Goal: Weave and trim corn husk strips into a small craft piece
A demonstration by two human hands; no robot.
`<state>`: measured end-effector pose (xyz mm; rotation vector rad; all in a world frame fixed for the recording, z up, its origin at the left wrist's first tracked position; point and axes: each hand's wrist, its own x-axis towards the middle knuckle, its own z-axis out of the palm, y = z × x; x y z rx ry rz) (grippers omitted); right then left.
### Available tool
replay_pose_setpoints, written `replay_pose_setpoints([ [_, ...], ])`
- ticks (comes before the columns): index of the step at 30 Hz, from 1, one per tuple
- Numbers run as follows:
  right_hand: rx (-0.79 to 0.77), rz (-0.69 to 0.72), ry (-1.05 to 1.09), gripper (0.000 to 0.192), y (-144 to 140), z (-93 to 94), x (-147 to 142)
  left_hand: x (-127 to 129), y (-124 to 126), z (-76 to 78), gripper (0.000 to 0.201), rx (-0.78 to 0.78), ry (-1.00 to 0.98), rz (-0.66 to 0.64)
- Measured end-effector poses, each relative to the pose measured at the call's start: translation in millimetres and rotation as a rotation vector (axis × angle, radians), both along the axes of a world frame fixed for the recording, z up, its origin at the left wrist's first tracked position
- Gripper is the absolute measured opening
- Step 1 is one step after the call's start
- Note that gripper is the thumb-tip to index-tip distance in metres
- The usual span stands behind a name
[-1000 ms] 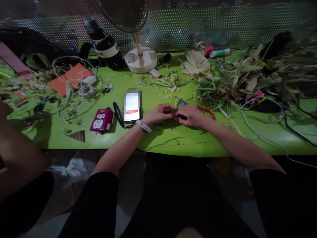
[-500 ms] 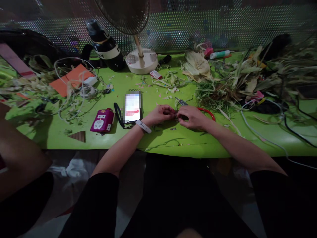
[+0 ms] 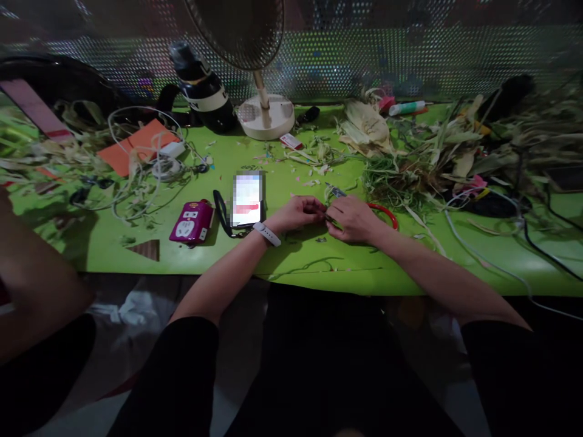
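My left hand (image 3: 301, 212), with a pale band (image 3: 266, 233) on the wrist, is closed in a pinch close above the green table. Against its fingertips, my right hand (image 3: 350, 220) has its fingers bent and pressed together. Whatever small thing sits between them is hidden by the fingers. Partly beneath my right hand lies a tool with a grey metal tip (image 3: 337, 191) and a red curved handle (image 3: 386, 213); its middle is covered. A phone (image 3: 247, 203) with a lit, blurred screen lies left of my left hand, a black strap beside it.
A purple power adapter (image 3: 193, 223) lies at left. A fan (image 3: 266, 118) and a black bottle (image 3: 207, 97) stand at the back. Dry husks (image 3: 364, 124) and a green fibre bundle (image 3: 396, 176) cover the right, near a white cable (image 3: 483, 258). Another person's arm (image 3: 31, 261) rests far left.
My right hand's fingers have closed from a rounded curl with a gap to a flatter press against the left fingertips. The whole view has shifted slightly; the objects on the table lie as before.
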<state>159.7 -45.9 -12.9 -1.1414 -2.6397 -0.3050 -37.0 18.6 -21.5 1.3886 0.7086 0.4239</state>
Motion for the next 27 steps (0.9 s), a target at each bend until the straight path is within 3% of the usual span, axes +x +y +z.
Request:
replay_pose_setpoints([
  [7, -0.091, 0.005, 0.11, 0.018, 1.2, -1.5, 2.1, 0.2, -0.6, 0.5, 0.028, -0.01, 0.001, 0.001],
  [16, -0.168, 0.075, 0.136, 0.015, -1.3, 0.4, 2.1, 0.1, -0.5, 0.9, 0.027, -0.042, -0.045, -0.011],
  [27, -0.19, 0.038, 0.111, 0.015, -2.1, -0.1, 1.6, -0.3, 0.3, 4.0, 0.028, -0.152, -0.007, 0.034],
])
